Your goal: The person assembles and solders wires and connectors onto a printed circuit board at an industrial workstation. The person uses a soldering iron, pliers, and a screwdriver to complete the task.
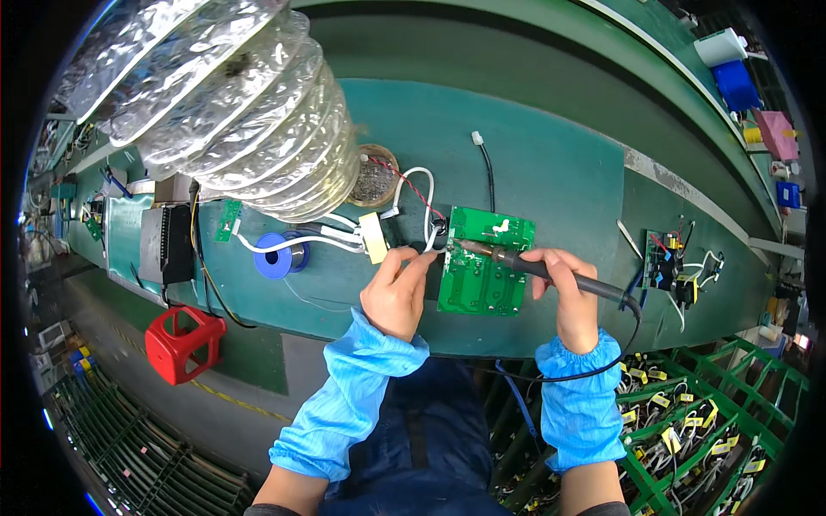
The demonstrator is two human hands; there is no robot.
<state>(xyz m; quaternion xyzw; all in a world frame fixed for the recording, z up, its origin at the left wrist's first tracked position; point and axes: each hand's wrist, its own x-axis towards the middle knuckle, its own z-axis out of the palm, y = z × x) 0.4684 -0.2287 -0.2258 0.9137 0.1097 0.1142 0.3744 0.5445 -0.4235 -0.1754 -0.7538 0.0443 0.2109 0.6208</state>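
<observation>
A green circuit board (486, 288) lies solder side up at the front middle of the green bench. My right hand (568, 284) grips a soldering iron (551, 267) by its dark handle, and the tip meets the board's upper left part. At the board's left edge, my left hand (400, 292) pinches a white wire (436, 249) close to the iron's tip. The exact joint is too small to make out. Beside that hand lies a yellow-wrapped component (372, 238) with white leads. A red twisted wire (413, 187) runs off the board's upper left corner.
A clear ribbed duct (249, 112) hangs over the bench's left half. Below it are a blue solder spool (274, 258) and a round tin (376, 176). A black box (166, 245) stands left. Another board assembly (675, 262) lies right. Green racks (688, 421) and a red stool (182, 346) flank the bench's front.
</observation>
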